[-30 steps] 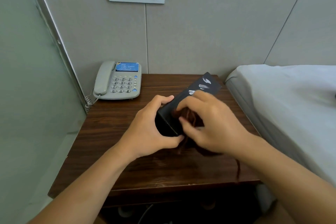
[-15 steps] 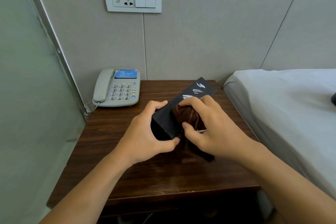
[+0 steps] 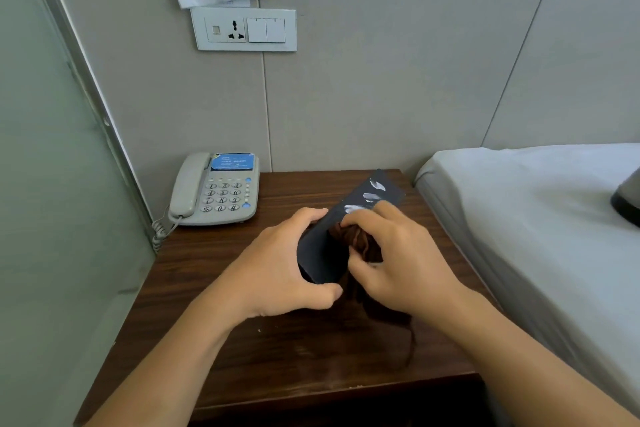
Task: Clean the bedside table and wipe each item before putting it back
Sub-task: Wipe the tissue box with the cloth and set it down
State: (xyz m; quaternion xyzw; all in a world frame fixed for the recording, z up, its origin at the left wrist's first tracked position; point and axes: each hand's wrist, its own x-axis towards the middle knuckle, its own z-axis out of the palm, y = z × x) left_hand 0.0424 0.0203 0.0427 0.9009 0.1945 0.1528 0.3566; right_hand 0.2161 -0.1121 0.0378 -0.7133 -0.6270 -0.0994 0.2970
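1. Your left hand grasps the near end of a long black box, fingers curled over its top edge and thumb beneath.
2. Your right hand clutches a dark brown cloth and presses it against the box's upper face.
3. The box is held tilted above the middle of the wooden bedside table, its far end pointing toward the bed.
4. A grey telephone sits at the table's back left corner, below a wall socket panel.
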